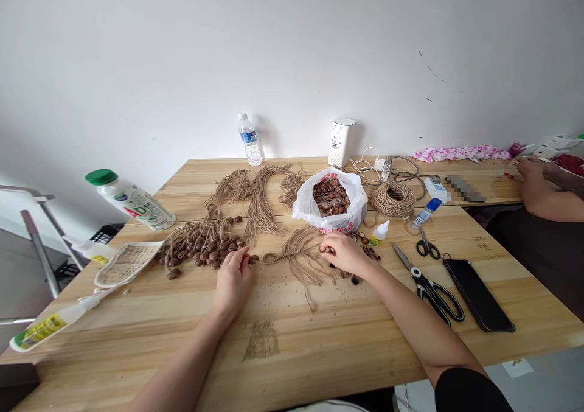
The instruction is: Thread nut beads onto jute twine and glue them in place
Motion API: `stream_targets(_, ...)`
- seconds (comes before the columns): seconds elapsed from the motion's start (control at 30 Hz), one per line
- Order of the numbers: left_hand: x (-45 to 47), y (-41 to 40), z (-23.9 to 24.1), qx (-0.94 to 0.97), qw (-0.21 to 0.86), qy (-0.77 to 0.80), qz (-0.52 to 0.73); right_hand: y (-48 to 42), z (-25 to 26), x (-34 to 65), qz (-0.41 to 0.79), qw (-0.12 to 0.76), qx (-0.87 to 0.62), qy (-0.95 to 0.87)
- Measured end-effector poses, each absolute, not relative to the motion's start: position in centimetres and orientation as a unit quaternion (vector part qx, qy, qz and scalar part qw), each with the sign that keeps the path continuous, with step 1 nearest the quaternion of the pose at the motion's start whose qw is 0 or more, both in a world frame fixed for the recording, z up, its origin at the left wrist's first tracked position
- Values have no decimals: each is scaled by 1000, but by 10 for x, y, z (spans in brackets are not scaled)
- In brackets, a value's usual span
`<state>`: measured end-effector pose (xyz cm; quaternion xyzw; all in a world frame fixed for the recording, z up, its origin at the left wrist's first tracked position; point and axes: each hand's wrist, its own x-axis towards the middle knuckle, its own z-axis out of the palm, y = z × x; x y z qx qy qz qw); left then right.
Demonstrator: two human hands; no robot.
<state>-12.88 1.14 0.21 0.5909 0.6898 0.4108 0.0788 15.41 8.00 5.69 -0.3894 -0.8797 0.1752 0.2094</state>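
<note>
My left hand (232, 276) rests on the wooden table (319, 339), its fingertips touching the edge of a pile of brown nuts strung on jute cords (201, 244); the fingers are curled together. My right hand (344, 252) sits at the end of a bundle of jute strands (296, 257), fingers pinched near a few loose nuts (353, 277). Just behind it stands a white plastic bag of nut shells (332, 199).
More jute bundles (260, 196), a twine coil (393, 199), a small glue bottle (379, 233), two scissors (431, 290), a black phone (479, 294), a water bottle (250, 139) and a lying green-capped bottle (132, 200) are about. Another person's hand (533, 184) works at the far right.
</note>
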Motion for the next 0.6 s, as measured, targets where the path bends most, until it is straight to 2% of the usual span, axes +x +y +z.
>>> stream_targets(0.33, -127, 12, 5, 565, 97, 712, 406, 80, 54, 154, 169, 213, -384, -883)
stream_targets(0.5, -124, 11, 13, 523, 155, 734, 403, 81, 52, 155, 169, 213, -376, -886)
stream_targets(0.6, -124, 8, 18, 499, 154, 739, 426, 81, 53, 155, 171, 217, -375, -885)
